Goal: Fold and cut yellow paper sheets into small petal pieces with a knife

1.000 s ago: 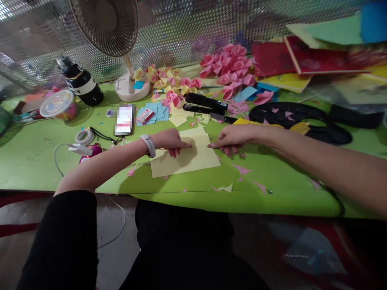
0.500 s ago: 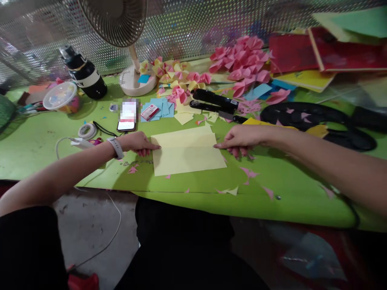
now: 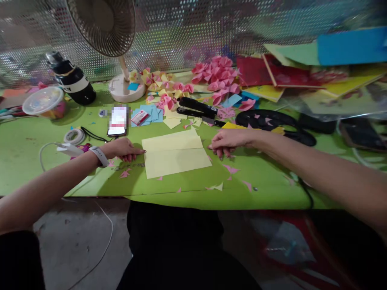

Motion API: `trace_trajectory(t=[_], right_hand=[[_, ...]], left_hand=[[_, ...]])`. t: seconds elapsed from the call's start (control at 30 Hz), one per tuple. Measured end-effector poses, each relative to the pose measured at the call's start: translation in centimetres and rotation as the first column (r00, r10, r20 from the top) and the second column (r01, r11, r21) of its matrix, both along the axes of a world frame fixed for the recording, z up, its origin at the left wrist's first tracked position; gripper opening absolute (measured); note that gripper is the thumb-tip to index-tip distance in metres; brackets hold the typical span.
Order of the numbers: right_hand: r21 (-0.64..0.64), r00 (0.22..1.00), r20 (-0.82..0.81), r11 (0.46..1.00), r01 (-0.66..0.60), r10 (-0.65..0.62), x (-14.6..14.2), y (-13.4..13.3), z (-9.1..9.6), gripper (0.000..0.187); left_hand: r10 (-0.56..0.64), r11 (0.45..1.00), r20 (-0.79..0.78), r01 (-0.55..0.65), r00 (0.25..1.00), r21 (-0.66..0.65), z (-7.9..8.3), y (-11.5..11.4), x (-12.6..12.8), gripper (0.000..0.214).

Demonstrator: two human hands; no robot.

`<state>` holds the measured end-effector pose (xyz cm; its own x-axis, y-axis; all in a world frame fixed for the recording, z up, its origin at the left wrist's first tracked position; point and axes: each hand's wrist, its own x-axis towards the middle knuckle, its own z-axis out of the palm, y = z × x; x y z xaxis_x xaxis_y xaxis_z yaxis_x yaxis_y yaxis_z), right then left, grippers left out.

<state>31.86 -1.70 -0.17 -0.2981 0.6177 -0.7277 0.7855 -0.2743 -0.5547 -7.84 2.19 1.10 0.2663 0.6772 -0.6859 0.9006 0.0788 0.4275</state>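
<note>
Green table edge: runs across nearest the body; between it and the sheet is a strip of tabletop to move over, sprinkled with pink scraps.
Yellow sheet: lies mid-table between the hands, long axis left to right, its right end tilted slightly away; a crease runs along that length.
Left hand: forefinger stretched out, its tip touching the sheet's left edge at the crease, other fingers curled; cannot tell whether the thumb grips.
Right hand: fingers loosely bent, holding nothing visible, just beside the sheet's right edge.
Behind the sheet: yellow paper pieces and a black stapler crowd the far side.
Left side: a phone, with blue paper beside it.
Right side: a black looped thing, hard to identify, blocks the space beyond the wrist.
Far back: heaped pink paper flowers, a fan and a bottle before metal mesh.
</note>
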Motion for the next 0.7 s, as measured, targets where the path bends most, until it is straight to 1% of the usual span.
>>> trace_trajectory(t=[0.07, 0.1, 0.13, 0.17, 0.2, 0.23, 0.27, 0.3, 0.33, 0.37, 0.4, 0.43, 0.47, 0.5, 0.57, 0.63, 0.7], right_hand=[[0.101, 0.999, -0.033, 0.994, 0.036, -0.033, 0.4, -1.2, 0.1, 0.047], [0.19, 0.997, -0.041, 0.98, 0.065, -0.058, 0.8, -1.8, 0.1, 0.045], [0.311, 0.995, -0.037, 0.946, 0.097, -0.09, 1.2, -2.4, 0.1, 0.042], [0.462, 0.991, -0.015, 0.878, 0.126, -0.134, 1.7, -2.9, 0.0, 0.039], [0.624, 0.982, 0.026, 0.771, 0.129, -0.186, 2.3, -3.3, -0.1, 0.038], [0.759, 0.97, 0.075, 0.645, 0.094, -0.23, 2.8, -3.5, -0.3, 0.037], [0.853, 0.956, 0.123, 0.521, 0.036, -0.267, 3.4, -3.6, -0.6, 0.039], [0.904, 0.941, 0.173, 0.425, -0.034, -0.292, 3.8, -3.6, -1.0, 0.042], [0.922, 0.926, 0.224, 0.374, -0.101, -0.303, 4.2, -3.4, -1.4, 0.047], [0.918, 0.912, 0.277, 0.364, -0.158, -0.303, 4.5, -3.2, -1.9, 0.051], [0.901, 0.897, 0.33, 0.381, -0.207, -0.294, 4.8, -2.9, -2.4, 0.055], [0.881, 0.881, 0.377, 0.403, -0.247, -0.285, 4.9, -2.6, -2.8, 0.056], [0.863, 0.868, 0.414, 0.422, -0.277, -0.275, 5.1, -2.3, -3.3, 0.056], [0.852, 0.861, 0.434, 0.431, -0.297, -0.266, 5.2, -2.1, -3.7, 0.054], [0.859, 0.863, 0.426, 0.42, -0.291, -0.272, 5.4, -1.7, -4.3, 0.05], [0.875, 0.875, 0.389, 0.413, -0.253, -0.287, 5.6, -1.6, -4.6, 0.046], [0.875, 0.889, 0.36, 0.432, -0.218, -0.282, 5.7, -1.7, -4.5, 0.042]], left_hand=[[0.022, 1.0, 0.02, -0.022, 1.0, -0.006, -0.1, -0.1, -0.3, 0.057], [0.03, 0.999, 0.033, -0.03, 0.999, -0.015, 0.0, -0.2, -0.5, 0.057], [0.039, 0.999, 0.047, -0.039, 0.998, -0.012, 0.2, -0.3, -0.7, 0.056], [0.047, 0.999, 0.064, -0.048, 0.997, 0.013, 0.5, -0.3, -0.7, 0.055], [0.054, 0.996, 0.089, -0.06, 0.995, 0.071, 0.8, -0.4, -0.5, 0.054], [0.052, 0.982, 0.126, -0.073, 0.991, 0.172, 1.2, -0.5, -0.2, 0.051], [0.029, 0.948, 0.176, -0.083, 0.984, 0.306, 1.5, -0.6, 0.4, 0.048], [-0.021, 0.893, 0.233, -0.086, 0.972, 0.442, 1.7, -0.7, 1.3, 0.046], [-0.107, 0.818, 0.254, -0.06, 0.961, 0.571, 1.7, -0.9, 2.4, 0.043], [-0.209, 0.745, 0.232, 0.001, 0.95, 0.667, 1.6, -1.0, 3.6, 0.04], [-0.295, 0.676, 0.2, 0.056, 0.934, 0.735, 1.3, -1.0, 4.9, 0.04], [-0.362, 0.628, 0.155, 0.117, 0.919, 0.77, 0.8, -1.1, 6.1, 0.044], [-0.417, 0.596, 0.108, 0.182, 0.902, 0.782, 0.3, -1.0, 7.2, 0.052], [-0.458, 0.577, 0.074, 0.232, 0.886, 0.783, -0.3, -0.9, 8.1, 0.058], [-0.487, 0.57, 0.051, 0.273, 0.872, 0.775, -1.5, -0.6, 9.2, 0.063], [-0.471, 0.583, 0.07, 0.251, 0.879, 0.773, -2.6, -0.2, 9.3, 0.061], [-0.448, 0.589, 0.111, 0.2, 0.887, 0.783, -3.4, 0.2, 9.0, 0.056]])
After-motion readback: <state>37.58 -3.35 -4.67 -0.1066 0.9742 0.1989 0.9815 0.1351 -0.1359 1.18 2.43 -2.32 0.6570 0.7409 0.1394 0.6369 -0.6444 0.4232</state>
